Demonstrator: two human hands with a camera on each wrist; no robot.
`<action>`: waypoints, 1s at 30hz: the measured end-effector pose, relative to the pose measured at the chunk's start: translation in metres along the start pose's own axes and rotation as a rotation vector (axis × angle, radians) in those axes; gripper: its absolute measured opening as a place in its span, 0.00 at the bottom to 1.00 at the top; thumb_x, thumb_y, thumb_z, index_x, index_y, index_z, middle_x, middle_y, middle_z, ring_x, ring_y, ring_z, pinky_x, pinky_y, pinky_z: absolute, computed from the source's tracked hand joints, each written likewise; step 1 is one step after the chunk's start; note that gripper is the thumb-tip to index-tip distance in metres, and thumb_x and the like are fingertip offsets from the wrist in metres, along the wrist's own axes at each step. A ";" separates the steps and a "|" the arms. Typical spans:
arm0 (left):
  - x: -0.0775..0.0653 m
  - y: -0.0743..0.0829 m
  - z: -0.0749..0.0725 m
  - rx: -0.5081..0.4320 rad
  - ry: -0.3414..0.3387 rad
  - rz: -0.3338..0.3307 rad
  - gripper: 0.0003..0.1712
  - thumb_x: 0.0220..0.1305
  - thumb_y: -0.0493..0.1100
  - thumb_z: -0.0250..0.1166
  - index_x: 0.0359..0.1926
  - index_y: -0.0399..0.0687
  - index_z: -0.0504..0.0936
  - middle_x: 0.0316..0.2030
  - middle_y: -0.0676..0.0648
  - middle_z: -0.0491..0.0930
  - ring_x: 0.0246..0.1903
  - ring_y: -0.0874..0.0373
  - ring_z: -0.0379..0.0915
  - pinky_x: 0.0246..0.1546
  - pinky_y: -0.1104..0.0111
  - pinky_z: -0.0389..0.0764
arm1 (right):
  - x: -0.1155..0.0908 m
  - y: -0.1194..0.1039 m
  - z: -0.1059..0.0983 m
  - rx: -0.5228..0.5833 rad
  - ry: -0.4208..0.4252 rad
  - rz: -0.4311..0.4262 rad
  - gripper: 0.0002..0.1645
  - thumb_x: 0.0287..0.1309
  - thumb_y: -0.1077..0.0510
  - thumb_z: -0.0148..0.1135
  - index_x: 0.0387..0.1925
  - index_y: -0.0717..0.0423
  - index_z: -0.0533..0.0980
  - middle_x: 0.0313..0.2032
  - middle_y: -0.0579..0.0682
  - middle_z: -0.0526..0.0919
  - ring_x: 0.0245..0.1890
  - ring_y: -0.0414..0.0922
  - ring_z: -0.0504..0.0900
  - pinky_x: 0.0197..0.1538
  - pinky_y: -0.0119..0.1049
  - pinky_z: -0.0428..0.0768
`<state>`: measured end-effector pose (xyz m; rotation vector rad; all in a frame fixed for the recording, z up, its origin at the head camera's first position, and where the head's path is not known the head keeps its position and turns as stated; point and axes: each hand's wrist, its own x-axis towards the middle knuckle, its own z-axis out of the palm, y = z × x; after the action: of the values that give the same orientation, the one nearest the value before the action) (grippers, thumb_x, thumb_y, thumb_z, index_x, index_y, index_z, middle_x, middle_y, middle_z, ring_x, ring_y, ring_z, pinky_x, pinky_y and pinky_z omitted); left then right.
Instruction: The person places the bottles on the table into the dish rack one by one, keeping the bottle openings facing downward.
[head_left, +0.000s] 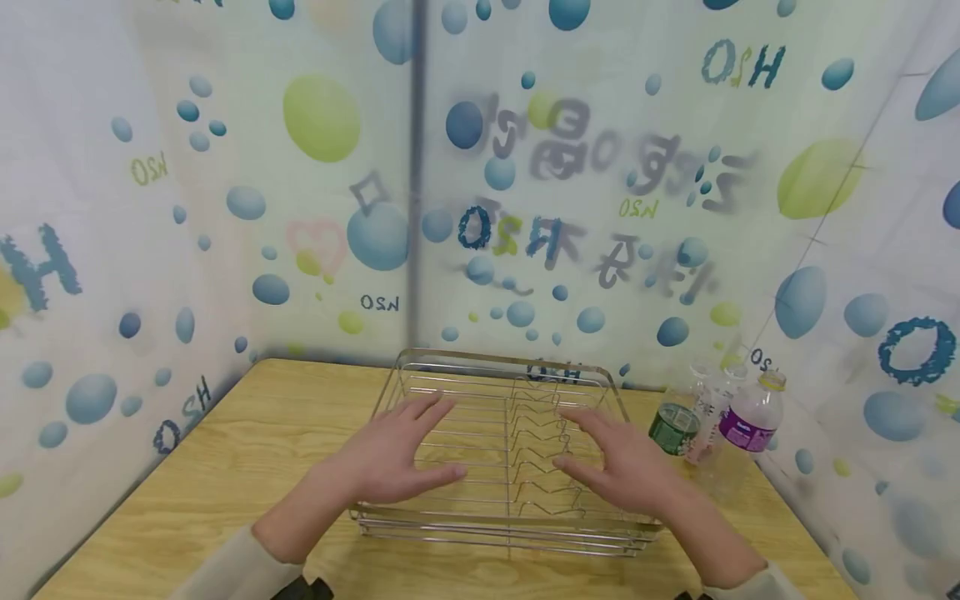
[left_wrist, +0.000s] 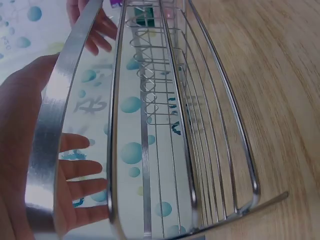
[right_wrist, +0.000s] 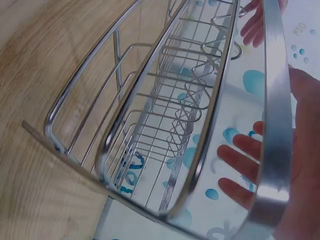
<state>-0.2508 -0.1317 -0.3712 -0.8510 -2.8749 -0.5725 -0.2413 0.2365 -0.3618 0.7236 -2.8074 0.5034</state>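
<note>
Purple label (head_left: 746, 429) shows clearly only in head view; 2 spread hands (head_left: 386, 457) (head_left: 628, 467) overhang rack (head_left: 507, 454).

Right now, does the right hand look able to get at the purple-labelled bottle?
Probably yes: the right hand looks empty over the right side of the wire rack, and the purple-labelled bottle stands farther right. The green-labelled bottle is left of it, but nothing covers the yellow cap.

Rack (head_left: 507, 467) on table (head_left: 225, 467), bottles (head_left: 748, 423) right
</note>
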 end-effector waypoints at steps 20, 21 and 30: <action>-0.038 -0.047 -0.018 -0.151 0.273 0.073 0.27 0.76 0.52 0.72 0.71 0.52 0.81 0.63 0.48 0.81 0.64 0.45 0.80 0.64 0.43 0.84 | -0.019 0.028 -0.021 0.027 0.253 -0.006 0.17 0.78 0.50 0.67 0.62 0.49 0.84 0.55 0.47 0.91 0.49 0.47 0.90 0.44 0.43 0.88; -0.041 -0.050 -0.018 -0.153 0.278 0.072 0.27 0.76 0.51 0.73 0.70 0.52 0.82 0.62 0.49 0.80 0.63 0.47 0.80 0.63 0.44 0.84 | -0.020 0.030 -0.022 0.031 0.270 -0.006 0.16 0.77 0.51 0.68 0.61 0.49 0.84 0.54 0.47 0.91 0.48 0.46 0.90 0.45 0.41 0.87; -0.059 -0.076 -0.012 -0.276 0.178 -0.028 0.24 0.78 0.51 0.70 0.70 0.53 0.82 0.53 0.50 0.75 0.45 0.61 0.69 0.39 0.68 0.79 | -0.030 0.048 -0.035 0.072 0.458 -0.058 0.15 0.68 0.64 0.73 0.54 0.50 0.87 0.46 0.46 0.92 0.42 0.28 0.84 0.46 0.18 0.80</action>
<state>-0.2427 -0.2248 -0.3961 -0.7480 -2.6887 -1.0115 -0.2360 0.3019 -0.3512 0.6087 -2.3474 0.6668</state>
